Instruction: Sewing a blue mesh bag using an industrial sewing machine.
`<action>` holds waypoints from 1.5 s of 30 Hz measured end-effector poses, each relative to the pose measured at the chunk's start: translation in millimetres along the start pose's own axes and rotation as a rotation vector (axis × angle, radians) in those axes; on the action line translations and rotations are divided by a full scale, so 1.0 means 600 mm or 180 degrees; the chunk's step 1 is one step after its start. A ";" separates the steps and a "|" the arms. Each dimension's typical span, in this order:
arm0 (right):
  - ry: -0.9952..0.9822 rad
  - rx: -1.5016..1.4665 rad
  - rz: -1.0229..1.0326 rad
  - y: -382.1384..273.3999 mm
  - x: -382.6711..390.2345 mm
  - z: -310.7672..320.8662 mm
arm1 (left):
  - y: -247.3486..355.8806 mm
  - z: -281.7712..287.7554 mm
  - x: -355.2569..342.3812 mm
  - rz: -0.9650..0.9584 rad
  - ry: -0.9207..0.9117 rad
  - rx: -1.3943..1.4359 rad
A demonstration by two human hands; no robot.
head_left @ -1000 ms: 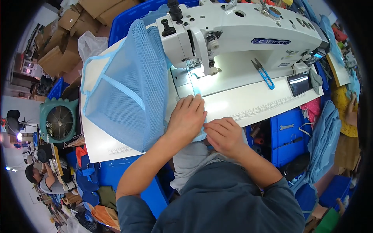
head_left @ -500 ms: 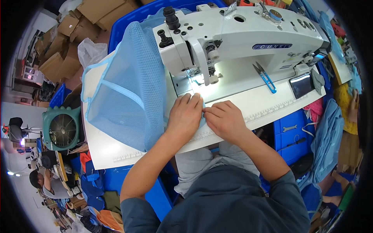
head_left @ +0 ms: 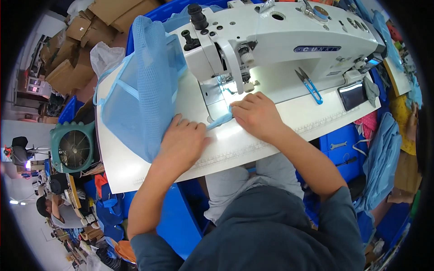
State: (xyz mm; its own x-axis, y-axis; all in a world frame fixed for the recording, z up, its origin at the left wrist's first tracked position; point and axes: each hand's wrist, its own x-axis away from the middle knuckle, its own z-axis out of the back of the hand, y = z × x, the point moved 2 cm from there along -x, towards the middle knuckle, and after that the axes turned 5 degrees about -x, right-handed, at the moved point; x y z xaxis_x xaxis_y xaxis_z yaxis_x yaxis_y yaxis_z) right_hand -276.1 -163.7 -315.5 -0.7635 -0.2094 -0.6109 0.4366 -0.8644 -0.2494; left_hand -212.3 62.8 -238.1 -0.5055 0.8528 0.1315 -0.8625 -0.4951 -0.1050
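A light blue mesh fabric piece (head_left: pixel 144 86) with a smooth edging is bunched on the left of the sewing table. From it a narrow light blue fabric strip (head_left: pixel 220 121) runs across the white tabletop, just in front of the lit needle area. My left hand (head_left: pixel 183 139) is closed on the strip's left end, beside the mesh. Near the presser foot, my right hand (head_left: pixel 257 115) pinches the other end of the strip, its fingertips partly hidden. The white sewing machine (head_left: pixel 271 47) stands right behind both hands.
Blue-handled thread snips (head_left: pixel 309 86) lie on the machine bed. A phone (head_left: pixel 352 95) and a grey cloth (head_left: pixel 371 90) sit at the table's right. A ruler strip (head_left: pixel 253 149) lines the front edge. Left of the table are a green fan (head_left: pixel 72 147) and, farther off, a seated person (head_left: pixel 63 212).
My hands have moved apart: the left drew back toward the left, the right shifted slightly up toward the needle. The strip now shows between them, and the mesh has moved left.
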 end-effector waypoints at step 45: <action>-0.0236 -0.0318 -0.0581 -0.032 0.024 0.014 | 0.097 0.110 0.061 -0.0443 0.0860 -0.0457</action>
State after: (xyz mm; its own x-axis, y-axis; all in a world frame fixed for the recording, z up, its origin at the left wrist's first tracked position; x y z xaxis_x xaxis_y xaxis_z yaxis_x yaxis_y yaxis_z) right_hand -299.6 -153.9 -313.5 -0.8655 -0.0896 -0.4928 0.3300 -0.8422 -0.4264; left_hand -282.6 54.3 -174.4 -0.3418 0.9333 -0.1099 -0.9008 -0.3587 -0.2448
